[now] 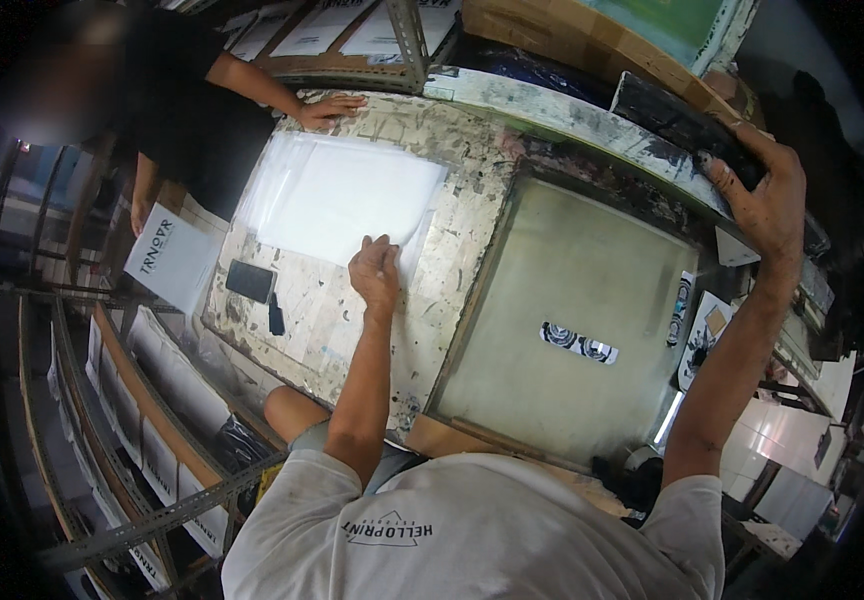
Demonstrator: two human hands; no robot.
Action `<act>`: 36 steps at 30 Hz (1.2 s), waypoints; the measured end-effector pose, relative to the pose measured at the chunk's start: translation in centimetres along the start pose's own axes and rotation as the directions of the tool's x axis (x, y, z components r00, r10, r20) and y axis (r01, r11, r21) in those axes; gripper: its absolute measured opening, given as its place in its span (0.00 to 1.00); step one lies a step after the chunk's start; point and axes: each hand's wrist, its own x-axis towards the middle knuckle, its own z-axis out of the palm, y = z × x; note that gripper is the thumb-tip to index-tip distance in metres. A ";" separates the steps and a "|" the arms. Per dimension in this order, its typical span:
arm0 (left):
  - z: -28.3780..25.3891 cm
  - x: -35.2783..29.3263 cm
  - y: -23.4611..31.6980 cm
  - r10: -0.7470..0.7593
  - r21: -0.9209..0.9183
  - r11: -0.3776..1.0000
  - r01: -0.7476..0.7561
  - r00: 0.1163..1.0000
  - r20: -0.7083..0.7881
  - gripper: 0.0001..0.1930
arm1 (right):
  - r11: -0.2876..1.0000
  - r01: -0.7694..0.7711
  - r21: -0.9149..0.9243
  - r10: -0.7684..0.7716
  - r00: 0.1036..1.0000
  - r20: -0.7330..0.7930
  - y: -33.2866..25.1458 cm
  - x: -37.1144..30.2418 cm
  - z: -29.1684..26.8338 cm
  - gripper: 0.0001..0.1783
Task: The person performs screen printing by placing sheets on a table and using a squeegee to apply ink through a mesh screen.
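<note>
My left hand [376, 275] is at the near edge of white plastic sheets [337, 200] on the stained table, its fingers pinched on their near right corner. Clear film borders show along the sheets' left side. Out at the far right, my right hand [767, 205] grips the end of a long black squeegee [682, 122], which leans along the paint-marked rail. Between my arms lies a framed printing screen [522, 380] with pale mesh. A small black-and-white design [579, 342] shows in its lower middle.
Across the table, a co-worker's hand [330, 110] rests on the edge; the other holds a printed white sheet [174, 258]. A dark flat pad [250, 281] and a small dark strip [276, 315] lie left of my forearm. Metal racks [152, 545] with printed sheets stand lower left.
</note>
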 end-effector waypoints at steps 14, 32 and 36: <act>0.3 -3.8 11.0 0.240 0.046 0.939 -0.341 0.745 0.623 0.27 | 0.999 0.023 0.035 -0.023 1.000 0.008 -0.5 0.4 -0.1 0.30; 17.9 -10.1 23.2 0.627 -0.332 0.669 -0.665 0.265 0.733 0.32 | 0.990 0.105 0.099 -0.103 0.994 -0.021 -2.2 1.6 -1.8 0.27; 17.5 -11.5 23.5 0.660 -0.398 0.665 -0.632 0.248 0.709 0.32 | 0.987 0.043 0.157 -0.046 0.999 0.017 -1.1 1.8 -0.8 0.25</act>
